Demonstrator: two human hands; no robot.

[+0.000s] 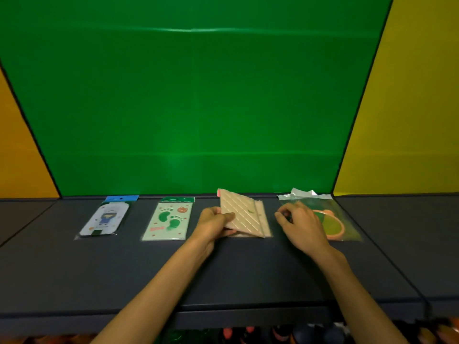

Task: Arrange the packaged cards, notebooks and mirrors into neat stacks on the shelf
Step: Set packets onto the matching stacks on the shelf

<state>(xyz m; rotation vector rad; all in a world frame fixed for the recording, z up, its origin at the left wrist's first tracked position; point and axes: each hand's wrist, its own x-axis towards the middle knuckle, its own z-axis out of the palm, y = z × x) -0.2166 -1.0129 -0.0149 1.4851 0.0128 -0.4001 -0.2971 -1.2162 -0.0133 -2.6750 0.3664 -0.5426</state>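
Along the back of the dark grey shelf (223,264) lie four groups of packaged items. My left hand (213,223) grips the left edge of a cream quilted notebook (242,214) and holds it tilted over another like it (263,219). My right hand (301,225) rests with curled fingers on the left part of a clear bag holding a round orange-rimmed green mirror (330,223); whether it grips the bag I cannot tell. Further left lie a green footprint card pack (171,220) and a white cartoon card pack (105,219) with a blue header.
A green back wall (193,108) rises right behind the items, with an orange panel (17,157) at the left and a yellow panel (407,120) at the right. Below the shelf's front edge (223,309), colourful goods (310,335) show dimly.
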